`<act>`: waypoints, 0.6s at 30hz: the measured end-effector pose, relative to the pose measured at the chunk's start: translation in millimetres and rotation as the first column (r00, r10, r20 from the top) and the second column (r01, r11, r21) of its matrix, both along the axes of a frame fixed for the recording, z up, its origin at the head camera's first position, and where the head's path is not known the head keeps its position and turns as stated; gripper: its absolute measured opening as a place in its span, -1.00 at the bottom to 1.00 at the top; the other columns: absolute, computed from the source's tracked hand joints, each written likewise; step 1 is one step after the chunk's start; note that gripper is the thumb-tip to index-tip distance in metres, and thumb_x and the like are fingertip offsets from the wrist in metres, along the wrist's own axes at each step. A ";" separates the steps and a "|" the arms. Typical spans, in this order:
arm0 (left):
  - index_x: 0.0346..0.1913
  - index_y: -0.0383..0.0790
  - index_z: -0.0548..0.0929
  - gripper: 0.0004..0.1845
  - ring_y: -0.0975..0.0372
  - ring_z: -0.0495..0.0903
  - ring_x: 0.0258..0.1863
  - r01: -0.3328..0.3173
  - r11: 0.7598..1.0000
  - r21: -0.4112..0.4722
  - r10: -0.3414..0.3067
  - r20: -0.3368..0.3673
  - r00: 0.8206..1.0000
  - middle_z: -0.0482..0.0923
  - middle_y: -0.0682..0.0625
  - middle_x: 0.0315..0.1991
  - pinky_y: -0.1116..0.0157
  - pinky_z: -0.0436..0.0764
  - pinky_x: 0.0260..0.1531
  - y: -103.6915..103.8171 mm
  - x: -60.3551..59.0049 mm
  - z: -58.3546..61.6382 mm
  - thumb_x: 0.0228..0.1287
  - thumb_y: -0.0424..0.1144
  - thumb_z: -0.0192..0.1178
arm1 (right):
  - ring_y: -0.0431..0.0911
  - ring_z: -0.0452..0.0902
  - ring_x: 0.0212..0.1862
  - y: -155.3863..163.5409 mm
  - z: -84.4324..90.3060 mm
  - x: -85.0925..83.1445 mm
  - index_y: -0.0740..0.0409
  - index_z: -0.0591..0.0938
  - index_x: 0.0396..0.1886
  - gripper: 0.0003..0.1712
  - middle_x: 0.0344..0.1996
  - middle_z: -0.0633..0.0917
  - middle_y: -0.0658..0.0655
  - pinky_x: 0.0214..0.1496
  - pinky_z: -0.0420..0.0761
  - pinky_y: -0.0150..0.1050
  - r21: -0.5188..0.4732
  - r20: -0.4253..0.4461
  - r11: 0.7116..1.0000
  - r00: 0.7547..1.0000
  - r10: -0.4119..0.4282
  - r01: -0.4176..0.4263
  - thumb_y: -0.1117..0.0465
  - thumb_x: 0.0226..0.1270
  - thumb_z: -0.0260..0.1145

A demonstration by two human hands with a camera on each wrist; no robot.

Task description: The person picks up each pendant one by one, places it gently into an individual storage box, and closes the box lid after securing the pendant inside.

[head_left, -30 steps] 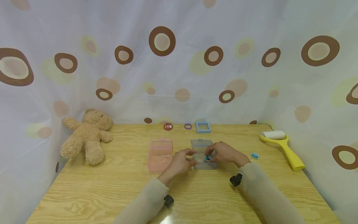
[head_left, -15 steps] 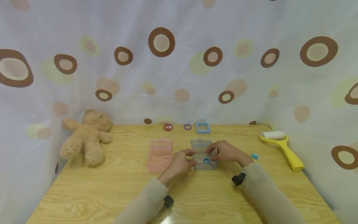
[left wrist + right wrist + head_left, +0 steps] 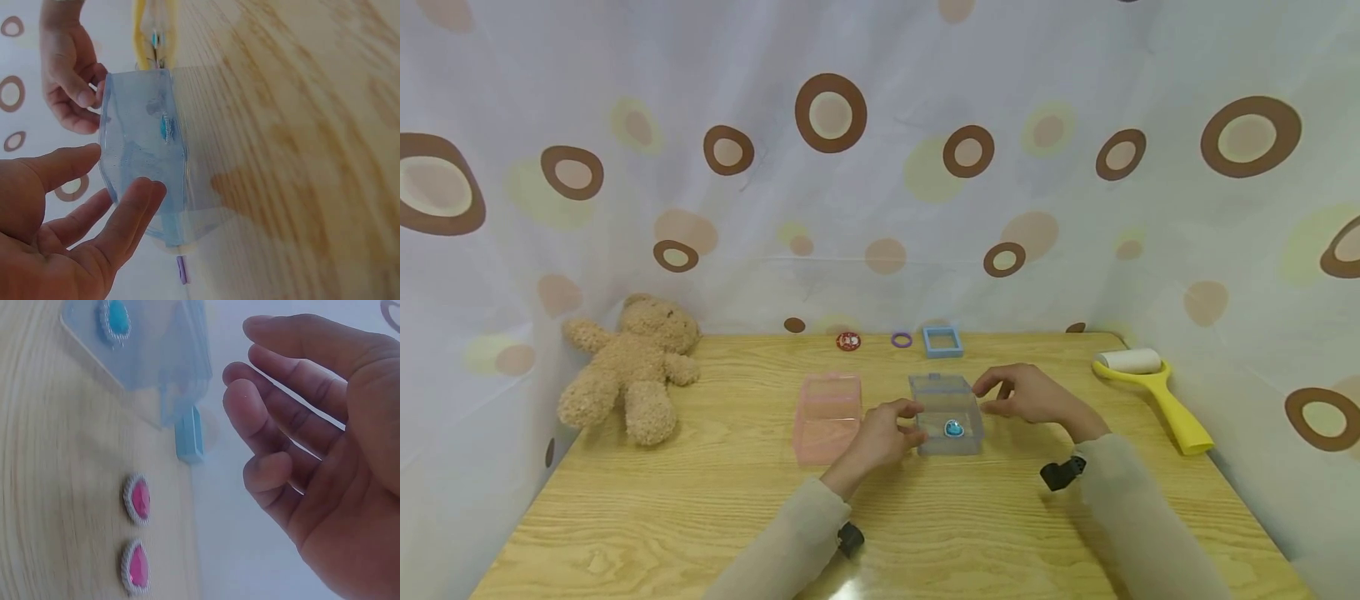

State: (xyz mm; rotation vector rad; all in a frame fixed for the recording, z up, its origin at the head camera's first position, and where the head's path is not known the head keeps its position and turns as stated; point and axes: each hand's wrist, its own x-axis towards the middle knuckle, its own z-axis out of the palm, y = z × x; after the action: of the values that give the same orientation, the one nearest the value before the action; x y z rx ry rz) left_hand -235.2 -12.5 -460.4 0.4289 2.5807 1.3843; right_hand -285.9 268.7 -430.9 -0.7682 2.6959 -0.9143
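– Neither of your hands is gripping anything. Your left hand (image 3: 880,429) lies with straight fingers against the near left wall of the clear blue plastic box (image 3: 946,417), steadying it, not pinching it.

– And your right hand (image 3: 1033,396)?

– Relaxed, fingers loosely bent and holding nothing, just beside the box's far right corner.

– Where is the teardrop-shaped blue gem (image 3: 953,428)?

– Lying inside the box on its floor, near the front, apart from both your hands. The right wrist view shows it through the clear wall.

– So how far along would you say you are?

– I'd judge one piece is stowed. Two pink teardrop gems (image 3: 137,499) lie on the wooden table (image 3: 700,500) just outside the box, in the right wrist view only; the head view does not show them. The box looks open on top, though I cannot tell where its lid is.

– What else is around you?

– A translucent pink plastic box (image 3: 827,415) sits just left of your left hand. At the far edge lie a red round badge (image 3: 848,340), a purple ring (image 3: 901,339) and a light blue square frame (image 3: 942,341), well apart from the blue box.
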 end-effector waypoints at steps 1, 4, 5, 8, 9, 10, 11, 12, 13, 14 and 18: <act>0.21 -0.26 0.60 -0.55 -0.02 0.72 0.02 0.000 1.000 -0.002 0.000 -0.001 1.000 0.59 -0.23 0.22 0.15 0.73 -0.12 -0.2 0.2 0.5 0.28 -0.27 0.36 | -0.10 0.61 -0.41 3.5 0.6 0.1 0.05 0.69 0.01 -0.71 -0.10 0.73 0.06 -0.44 0.60 -0.27 -0.006 0.014 1.000 1.000 -0.018 0.018 0.10 0.34 0.40; 0.21 -0.26 0.61 -0.56 -0.02 0.72 0.02 -0.001 1.000 -0.005 0.001 0.000 1.000 0.60 -0.22 0.22 0.16 0.73 -0.13 -0.5 0.5 1.4 0.28 -0.28 0.36 | 0.00 0.59 -0.48 14.9 0.8 -0.2 0.01 0.68 0.00 -0.71 -0.14 0.73 0.08 -0.50 0.57 -0.24 -0.015 0.035 0.998 0.998 -0.059 0.059 0.09 0.33 0.41; 0.21 -0.26 0.61 -0.56 -0.01 0.72 0.02 -0.002 1.000 -0.008 0.002 0.003 1.000 0.60 -0.22 0.22 0.17 0.73 -0.13 -0.5 0.7 1.4 0.28 -0.27 0.36 | 0.02 0.59 -0.47 18.4 0.4 -0.2 0.01 0.69 0.00 -0.71 -0.14 0.74 0.10 -0.49 0.56 -0.24 -0.018 0.032 0.997 0.997 -0.074 0.074 0.09 0.32 0.42; 0.21 -0.26 0.60 -0.56 0.01 0.73 0.01 -0.003 1.000 -0.014 0.003 0.011 1.000 0.59 -0.21 0.22 0.18 0.72 -0.14 -0.4 1.2 1.6 0.28 -0.27 0.36 | -0.06 0.63 -0.38 29.6 -0.8 0.4 0.03 0.70 -0.01 -0.71 -0.12 0.75 0.14 -0.39 0.57 -0.28 -0.005 -0.011 0.995 0.994 -0.105 0.105 0.10 0.30 0.44; 0.22 -0.25 0.60 -0.56 0.01 0.73 0.01 -0.003 1.000 -0.017 0.003 0.012 1.000 0.59 -0.20 0.22 0.18 0.72 -0.13 -0.4 1.3 1.6 0.29 -0.27 0.36 | -0.10 0.63 -0.35 33.0 -1.2 0.8 0.04 0.70 -0.02 -0.71 -0.10 0.75 0.15 -0.37 0.57 -0.30 0.002 -0.027 0.993 0.993 -0.116 0.116 0.11 0.29 0.44; 0.22 -0.25 0.60 -0.56 0.01 0.73 0.01 -0.003 1.000 -0.020 0.003 0.011 1.000 0.60 -0.20 0.22 0.18 0.72 -0.13 -0.4 1.3 1.7 0.29 -0.27 0.35 | -0.14 0.63 -0.33 36.5 -1.6 1.3 0.07 0.70 -0.01 -0.70 -0.09 0.75 0.17 -0.35 0.57 -0.31 0.005 -0.041 0.992 0.992 -0.123 0.123 0.11 0.29 0.44; 0.22 -0.25 0.60 -0.56 0.01 0.73 0.00 -0.003 1.000 -0.025 0.003 0.009 1.000 0.60 -0.20 0.22 0.17 0.72 -0.13 -0.4 1.2 1.6 0.29 -0.26 0.35 | -0.16 0.62 -0.33 40.1 -2.0 1.7 0.10 0.70 -0.01 -0.69 -0.09 0.74 0.18 -0.34 0.58 -0.31 0.009 -0.048 0.992 0.990 -0.129 0.130 0.11 0.30 0.43; 0.22 -0.25 0.60 -0.56 0.01 0.74 -0.01 -0.002 1.000 -0.028 0.003 0.005 1.000 0.60 -0.20 0.22 0.17 0.72 -0.13 -0.3 1.1 1.5 0.29 -0.26 0.35 | -0.18 0.61 -0.32 43.6 -2.3 2.2 0.13 0.69 -0.01 -0.68 -0.09 0.74 0.18 -0.34 0.58 -0.32 0.017 -0.059 0.991 0.989 -0.134 0.135 0.11 0.30 0.43; 0.22 -0.25 0.60 -0.56 0.00 0.74 -0.01 -0.001 1.000 -0.030 0.001 0.002 1.000 0.60 -0.20 0.21 0.17 0.72 -0.13 -0.4 1.0 1.5 0.29 -0.26 0.35 | -0.19 0.61 -0.31 46.9 -2.5 2.8 0.17 0.69 0.00 -0.67 -0.09 0.74 0.20 -0.34 0.58 -0.32 0.021 -0.065 0.991 0.989 -0.133 0.135 0.12 0.31 0.42; 0.22 -0.25 0.60 -0.56 0.00 0.74 -0.02 -0.001 0.999 -0.033 0.000 -0.002 1.000 0.60 -0.20 0.21 0.16 0.72 -0.13 -0.4 0.9 1.4 0.29 -0.26 0.35 | -0.19 0.61 -0.30 49.7 -2.6 3.4 0.18 0.68 0.00 -0.66 -0.09 0.74 0.20 -0.32 0.59 -0.32 0.022 -0.067 0.990 0.988 -0.139 0.141 0.11 0.31 0.42; 0.21 -0.26 0.60 -0.56 -0.01 0.74 -0.03 0.003 0.999 -0.034 -0.004 -0.013 1.000 0.61 -0.22 0.21 0.16 0.72 -0.14 -0.5 0.0 1.1 0.29 -0.26 0.35 | -0.17 0.61 -0.24 61.5 -4.0 4.4 0.19 0.69 0.00 -0.65 -0.10 0.75 0.18 -0.26 0.59 -0.30 0.040 -0.081 0.985 0.983 -0.165 0.169 0.09 0.33 0.41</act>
State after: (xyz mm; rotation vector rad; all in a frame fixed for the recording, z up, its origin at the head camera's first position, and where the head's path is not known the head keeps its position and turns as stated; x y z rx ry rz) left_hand -235.3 -13.0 -459.3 0.4384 2.6088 1.3384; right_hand -281.5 330.1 -434.8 -0.5859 2.8744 -0.8693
